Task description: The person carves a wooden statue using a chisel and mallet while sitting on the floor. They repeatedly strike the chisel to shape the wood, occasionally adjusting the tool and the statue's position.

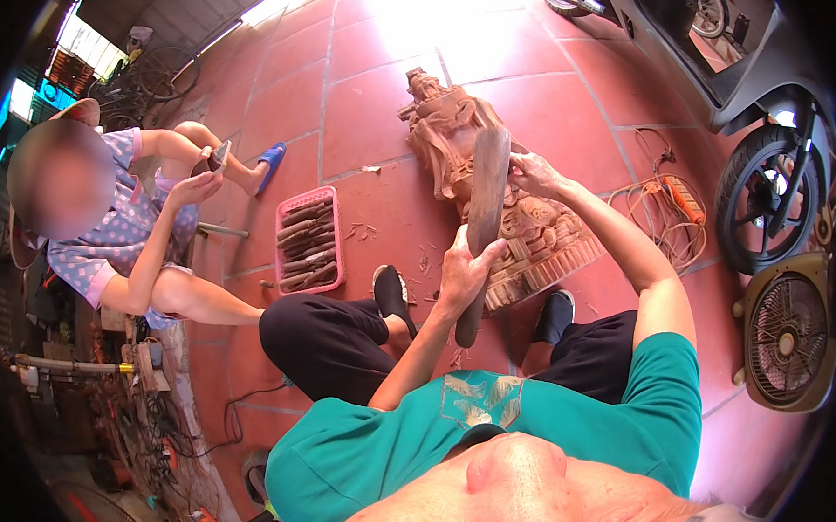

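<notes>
My left hand [464, 274] is wrapped round a long, worn wooden mallet [488, 185], club-shaped and grey-brown, tilted slightly over the carving. Beyond it lies a brown wooden statue [437, 136], carved with a robed figure and a broad, ornate base nearest me. My right hand [534, 174] is closed beside the mallet's upper end, over the statue's middle. What its fingers hold is hidden behind the mallet. Thin wood shavings [425, 264] lie on the tiles by the statue.
A pink basket [340, 248] of dark, stick-like tools stands left. Farther left a seated person [126, 211] holds a phone. To the right are an orange power strip [684, 200] with tangled cord, a motorbike [766, 197] and a box fan [786, 338]. Clutter fills the lower left.
</notes>
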The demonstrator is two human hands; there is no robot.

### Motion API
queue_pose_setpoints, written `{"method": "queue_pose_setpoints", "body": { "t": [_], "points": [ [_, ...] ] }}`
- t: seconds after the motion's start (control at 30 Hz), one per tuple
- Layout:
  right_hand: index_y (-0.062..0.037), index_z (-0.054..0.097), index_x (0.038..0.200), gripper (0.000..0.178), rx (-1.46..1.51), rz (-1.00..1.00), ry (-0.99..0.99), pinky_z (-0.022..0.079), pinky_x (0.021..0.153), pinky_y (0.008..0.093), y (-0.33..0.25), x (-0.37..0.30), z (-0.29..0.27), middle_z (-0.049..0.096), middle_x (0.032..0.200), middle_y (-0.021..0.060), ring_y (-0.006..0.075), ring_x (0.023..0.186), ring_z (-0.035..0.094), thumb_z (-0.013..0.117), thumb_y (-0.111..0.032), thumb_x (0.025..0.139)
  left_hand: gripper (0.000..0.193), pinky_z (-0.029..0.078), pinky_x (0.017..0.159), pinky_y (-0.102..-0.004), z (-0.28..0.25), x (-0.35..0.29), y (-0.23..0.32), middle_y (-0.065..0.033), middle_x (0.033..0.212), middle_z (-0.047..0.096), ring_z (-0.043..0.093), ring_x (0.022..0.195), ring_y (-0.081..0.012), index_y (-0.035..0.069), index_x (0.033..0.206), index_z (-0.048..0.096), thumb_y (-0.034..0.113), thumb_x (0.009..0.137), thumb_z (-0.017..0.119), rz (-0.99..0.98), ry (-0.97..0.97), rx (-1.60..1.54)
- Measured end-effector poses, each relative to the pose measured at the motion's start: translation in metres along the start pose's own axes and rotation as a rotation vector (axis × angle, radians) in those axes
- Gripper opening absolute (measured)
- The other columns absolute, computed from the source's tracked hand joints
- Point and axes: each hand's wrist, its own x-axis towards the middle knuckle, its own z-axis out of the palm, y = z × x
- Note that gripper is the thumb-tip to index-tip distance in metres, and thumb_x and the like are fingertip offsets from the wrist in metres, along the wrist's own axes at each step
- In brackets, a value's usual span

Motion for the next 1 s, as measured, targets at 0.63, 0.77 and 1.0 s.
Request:
{"method": "queue_pose_setpoints", "body": {
  "t": [0.63,0.77,1.0],
  "points": [
    [-0.0101,0.059,0.130,0.036,0.112,0.012,0.029,0.054,0.087,0.0411,0.016,-0.001,0.006,0.072,0.101,0.0150,0.0256,0.094,0.070,0.065,-0.009,0.094,0.043,0.050,0.054,-0.0253,0.001,-0.004,-0.020,0.0011,0.084,0.063,0.058,0.065,-0.0071,0.003,0.125,0.059,0.031,0.096,0.074,-0.250,-0.092,-0.277],
    [-0.0085,0.060,0.119,0.026,0.198,-0.002,0.070,0.054,0.087,0.0388,0.020,-0.005,0.004,0.069,0.097,0.0078,0.0169,0.093,0.065,0.068,-0.012,0.095,0.033,0.049,0.045,-0.0265,-0.004,-0.009,-0.024,-0.0004,0.077,0.058,0.056,0.052,-0.0100,0.006,0.106,0.058,0.033,0.095,0.074,-0.444,-0.103,-0.378],
    [-0.0082,0.062,0.111,0.018,0.272,0.086,0.085,0.051,0.089,0.0359,0.021,-0.015,0.000,0.067,0.095,0.0032,0.0135,0.092,0.061,0.070,-0.014,0.095,0.037,0.054,0.046,-0.0277,0.004,-0.022,-0.052,-0.0043,0.072,0.062,0.062,0.051,-0.0148,0.009,0.103,0.053,0.036,0.092,0.076,-0.613,-0.120,-0.518]
  ]
}}
